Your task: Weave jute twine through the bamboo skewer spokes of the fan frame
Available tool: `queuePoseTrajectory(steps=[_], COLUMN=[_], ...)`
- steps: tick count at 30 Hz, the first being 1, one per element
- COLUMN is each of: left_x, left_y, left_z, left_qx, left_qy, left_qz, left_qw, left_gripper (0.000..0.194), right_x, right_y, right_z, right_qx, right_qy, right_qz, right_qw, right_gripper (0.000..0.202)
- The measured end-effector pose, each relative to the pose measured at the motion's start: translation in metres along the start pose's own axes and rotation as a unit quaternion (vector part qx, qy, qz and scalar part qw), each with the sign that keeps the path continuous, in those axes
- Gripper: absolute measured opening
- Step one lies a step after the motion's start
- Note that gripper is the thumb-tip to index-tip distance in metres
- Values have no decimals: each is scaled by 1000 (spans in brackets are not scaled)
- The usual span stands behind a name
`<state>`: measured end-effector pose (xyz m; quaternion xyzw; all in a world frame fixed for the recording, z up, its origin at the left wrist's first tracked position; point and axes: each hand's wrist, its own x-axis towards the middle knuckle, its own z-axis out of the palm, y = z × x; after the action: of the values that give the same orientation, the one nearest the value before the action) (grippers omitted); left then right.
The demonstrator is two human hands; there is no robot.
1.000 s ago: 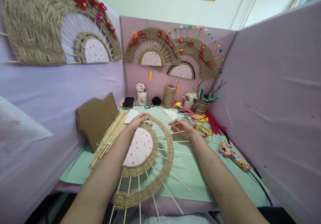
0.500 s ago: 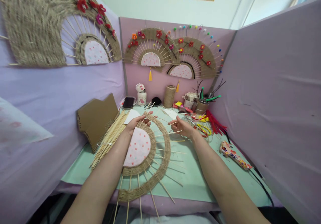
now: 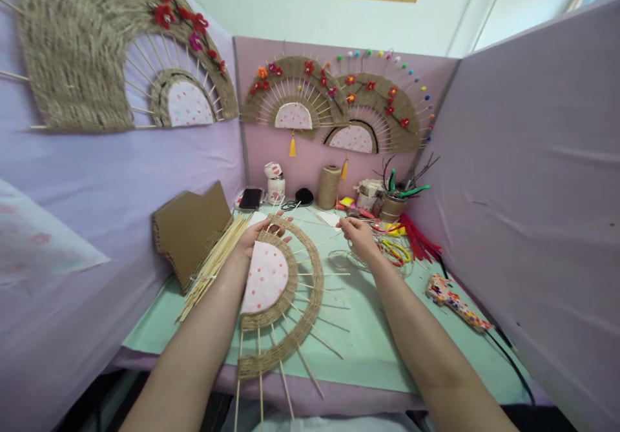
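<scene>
Left hand (image 3: 261, 233) clasps the far end of the woven fan (image 3: 317, 277), straight edge running near-to-far; right hand (image 3: 358, 235), apart rightward, pinches, seemingly, thin cord (image 3: 331, 256).

Craft corner seen: woven fans (image 3: 290, 70) hung on pink wall (image 3: 261, 151); string roll (image 3: 329, 188), stick bundle (image 3: 213, 267) set on green table (image 3: 368, 348).

Stick bundle (image 3: 216, 265) left of fan (image 3: 266, 276); spool (image 3: 329, 188) behind.
</scene>
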<state>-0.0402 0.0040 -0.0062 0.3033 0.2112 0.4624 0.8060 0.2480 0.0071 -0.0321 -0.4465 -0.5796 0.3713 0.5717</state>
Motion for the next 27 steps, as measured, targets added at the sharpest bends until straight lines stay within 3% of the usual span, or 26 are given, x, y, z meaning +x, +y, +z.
queuePoseTrajectory(steps=[10,17,23,27], left_x=[-2,3,-3,-6], left_y=[4,2,-1,-1], left_z=[-6,-8,2,7], left_qx=[-13,-42,-56,-59], left_qy=[13,46,22,39], left_qz=[30,80,107,118], left_qw=[999,995,992,991], left_gripper=[43,40,41,41], right_x=[-3,-9,-9,-7], right_y=[5,8,5,5], right_z=[11,14,13,10], right_qx=[117,145,164,156], right_qy=[-88,-245,-258,-256], right_qz=[71,139,124,120], right_qw=[987,949,944,947], right_gripper=[39,49,55,54])
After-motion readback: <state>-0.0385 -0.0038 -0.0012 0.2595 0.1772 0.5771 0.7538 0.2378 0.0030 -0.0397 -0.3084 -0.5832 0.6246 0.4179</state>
